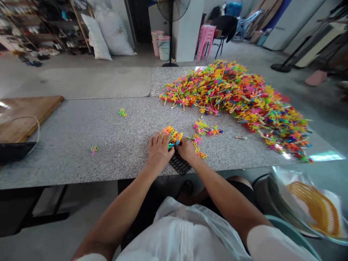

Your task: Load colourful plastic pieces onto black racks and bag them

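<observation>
Hands meet at the table's [81,145] near edge: your left hand [159,150] and right hand [187,149] clasp a bundle of colourful plastic pieces [172,136] over a black grid [179,165]. Light, stiff, probably loose; grip both ends.

Both hands work at the near edge of a grey speckled table [81,145]. The left hand [159,150] lies curled over a small bunch of bright plastic pieces [172,136], and the right hand [187,149] touches the same bunch from the right. Under the hands sits a black grid-like tray [179,165], jutting past the table edge. A large heap of multicoloured plastic pieces [244,101] spreads across the far right of the table, with loose pieces [208,128] between it and the hands. A wooden board [24,116] lies at the far left, and an orange plastic basket [317,208] sits low at the near right.
</observation>
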Available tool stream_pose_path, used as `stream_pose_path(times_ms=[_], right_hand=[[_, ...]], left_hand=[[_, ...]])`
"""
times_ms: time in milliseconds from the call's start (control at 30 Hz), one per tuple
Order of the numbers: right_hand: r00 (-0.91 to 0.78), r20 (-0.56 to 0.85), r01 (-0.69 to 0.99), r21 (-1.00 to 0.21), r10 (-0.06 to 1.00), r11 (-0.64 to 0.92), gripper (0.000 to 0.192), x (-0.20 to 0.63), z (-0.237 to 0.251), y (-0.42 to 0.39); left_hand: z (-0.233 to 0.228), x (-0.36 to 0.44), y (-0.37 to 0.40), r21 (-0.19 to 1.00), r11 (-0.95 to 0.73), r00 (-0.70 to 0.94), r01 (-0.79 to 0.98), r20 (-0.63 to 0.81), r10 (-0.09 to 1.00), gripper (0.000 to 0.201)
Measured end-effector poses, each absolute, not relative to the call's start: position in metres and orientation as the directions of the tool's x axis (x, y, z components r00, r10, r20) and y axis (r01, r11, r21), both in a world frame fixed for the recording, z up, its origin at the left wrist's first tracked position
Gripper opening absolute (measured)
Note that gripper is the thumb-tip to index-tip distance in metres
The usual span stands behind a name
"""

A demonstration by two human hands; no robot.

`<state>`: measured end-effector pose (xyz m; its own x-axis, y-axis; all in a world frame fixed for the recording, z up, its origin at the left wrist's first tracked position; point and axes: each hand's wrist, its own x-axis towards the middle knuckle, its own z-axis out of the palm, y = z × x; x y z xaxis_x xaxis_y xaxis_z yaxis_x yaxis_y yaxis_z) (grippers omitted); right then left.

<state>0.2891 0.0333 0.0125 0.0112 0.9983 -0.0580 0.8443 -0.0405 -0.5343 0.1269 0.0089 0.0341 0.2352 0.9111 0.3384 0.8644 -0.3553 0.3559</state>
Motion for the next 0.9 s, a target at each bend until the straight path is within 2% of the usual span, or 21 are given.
stream_pose_path(times_ms=[133,367,600,733,900], right_hand=[[0.017,-0.074,0.885,-0.463,0.997,-0.050,0.023,0.286,0.012,0.031],[0.006,-0.077,0.896,-0.443,0.997,-0.039,0.025,0.280,0.013,0.031],[0.005,-0.128,0.915,-0.400,0.992,-0.056,0.026,0.279,0.019,0.023],[0.046,-0.144,0.921,-0.378,0.989,-0.098,0.027,0.275,0.020,0.022],[0.024,-0.160,0.919,-0.384,0.987,-0.085,0.033,0.269,0.026,0.022]], left_hand=[[0.027,0.131,0.008,0.370,-0.333,0.197,0.867,0.358,0.913,0.055],[0.023,0.134,0.007,0.368,-0.332,0.179,0.869,0.392,0.902,0.055],[0.034,0.136,0.007,0.369,-0.321,0.172,0.872,0.384,0.907,0.065],[0.027,0.138,0.010,0.361,-0.337,0.148,0.870,0.461,0.875,0.049],[0.020,0.136,0.012,0.368,-0.379,0.149,0.849,0.522,0.840,0.048]])
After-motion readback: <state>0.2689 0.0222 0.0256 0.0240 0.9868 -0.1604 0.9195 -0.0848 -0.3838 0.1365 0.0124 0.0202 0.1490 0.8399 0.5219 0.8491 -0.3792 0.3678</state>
